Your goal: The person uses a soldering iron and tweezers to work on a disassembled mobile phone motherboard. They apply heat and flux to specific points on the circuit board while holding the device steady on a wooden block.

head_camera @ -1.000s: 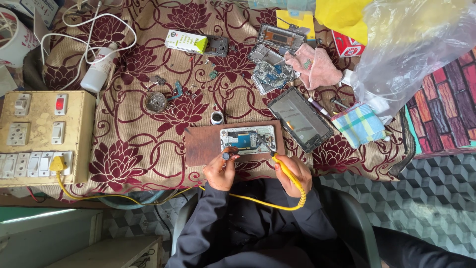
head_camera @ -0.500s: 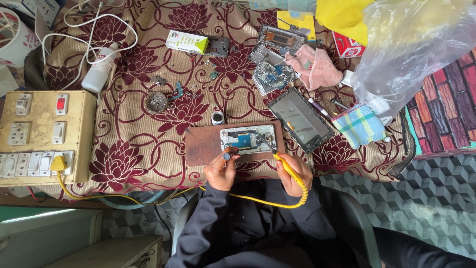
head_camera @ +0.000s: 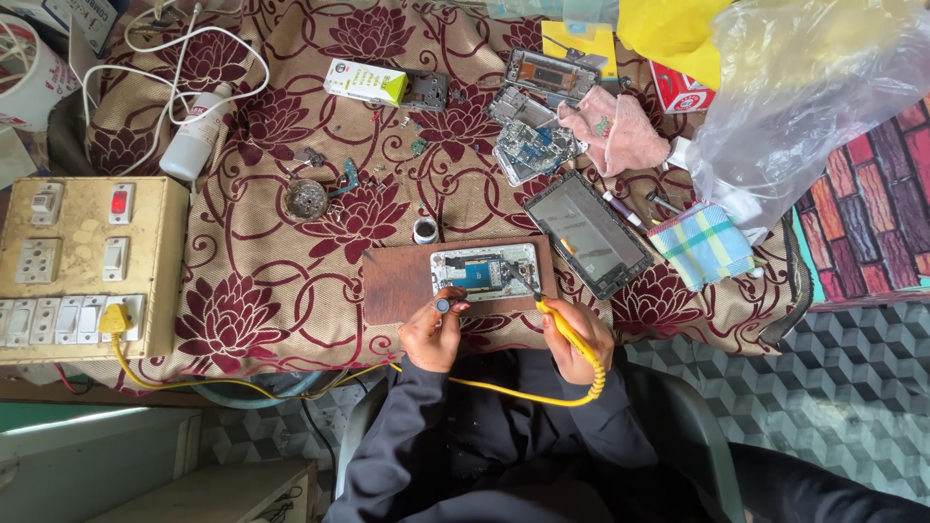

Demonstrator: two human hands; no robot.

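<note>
The opened phone [head_camera: 484, 272] lay on a brown board [head_camera: 397, 286] in the middle of the frame. It looked thin, light and easy to break, so the edges seemed the safest place to hold.

The right hand [head_camera: 579, 341] had its fingers wrapped around a yellow soldering iron [head_camera: 562, 329]. The left hand [head_camera: 433, 334] pinched a small round dark thing [head_camera: 443, 305].

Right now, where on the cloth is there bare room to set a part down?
Bare cloth lies between the switch board and the brown work board, left of the left hand. Another patch sits right of the white bottle. It is crowded around the phone frames and the screen panel.
</note>
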